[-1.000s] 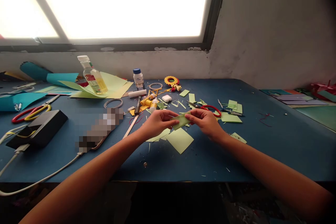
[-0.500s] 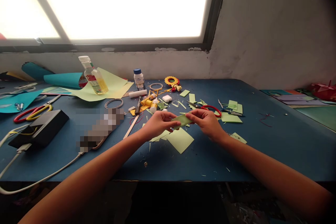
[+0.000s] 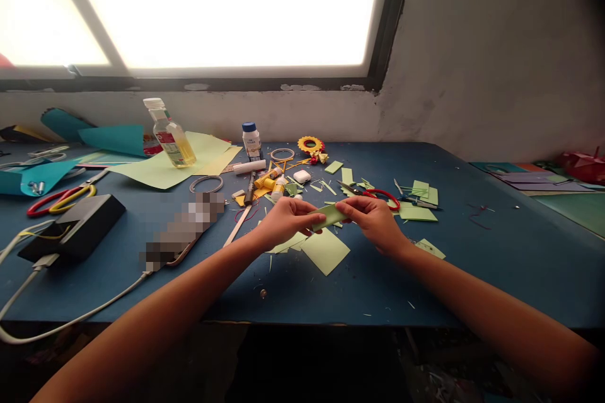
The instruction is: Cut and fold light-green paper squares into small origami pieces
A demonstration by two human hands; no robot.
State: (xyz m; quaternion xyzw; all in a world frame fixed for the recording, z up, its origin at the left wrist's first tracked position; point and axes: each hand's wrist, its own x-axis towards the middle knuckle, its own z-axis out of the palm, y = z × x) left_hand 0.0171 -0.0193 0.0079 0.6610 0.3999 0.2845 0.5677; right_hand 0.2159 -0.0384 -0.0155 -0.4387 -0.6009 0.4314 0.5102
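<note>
Both hands hold one small light green paper piece (image 3: 329, 216) just above the blue table (image 3: 472, 252). My left hand (image 3: 286, 221) pinches its left end and my right hand (image 3: 373, 219) pinches its right end, fingers closed. Under the hands lies a larger light green paper square (image 3: 325, 250) with green scraps around it. Red-handled scissors (image 3: 378, 194) lie just behind my right hand.
Behind the hands lie glue tubes, a white bottle (image 3: 251, 138), rings, a yellow paper flower (image 3: 309, 145) and green offcuts (image 3: 418, 204). To the left are an oil bottle (image 3: 169, 134) on paper sheets, red and yellow scissors (image 3: 59, 198), a black box (image 3: 70, 227) with a cable, and a phone (image 3: 182, 232).
My hands have kept hold of the green paper piece, shifting it slightly between the fingers. The view has drifted a little; the table things have not moved.
</note>
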